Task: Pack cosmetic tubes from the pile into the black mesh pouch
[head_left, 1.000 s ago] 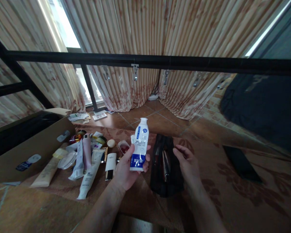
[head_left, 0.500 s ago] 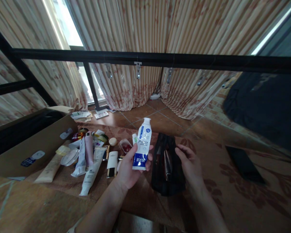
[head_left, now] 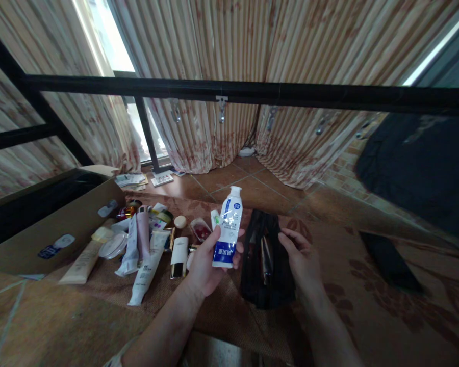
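Observation:
My left hand [head_left: 207, 262] is closed around a white and blue squeeze tube [head_left: 228, 229], its white cap pointing up. Beside it, my right hand [head_left: 300, 257] grips the right edge of a black pouch [head_left: 265, 298] with thumb and fingers. The pouch's top is open, and a shiny, dark, slender item [head_left: 266, 259] shows inside; I cannot make out its kind. Just behind the held tube stands a small white tube [head_left: 214, 218] with a green mark, partly hidden. Left of my left hand lie a white bottle with a gold base [head_left: 179, 255] and a long white tube [head_left: 147, 270].
More cosmetics, including a beige tube [head_left: 82, 262] and a round clear-lidded case [head_left: 113, 245], crowd the brown cloth [head_left: 329, 326] at left. A cardboard box [head_left: 80, 224] borders them. A dark flat slab [head_left: 392, 262] lies at right. A black metal bar [head_left: 252, 92] crosses ahead, before curtains.
The whole view has shifted slightly to the right. Both hands keep their holds, on the tube and on the pouch's edge.

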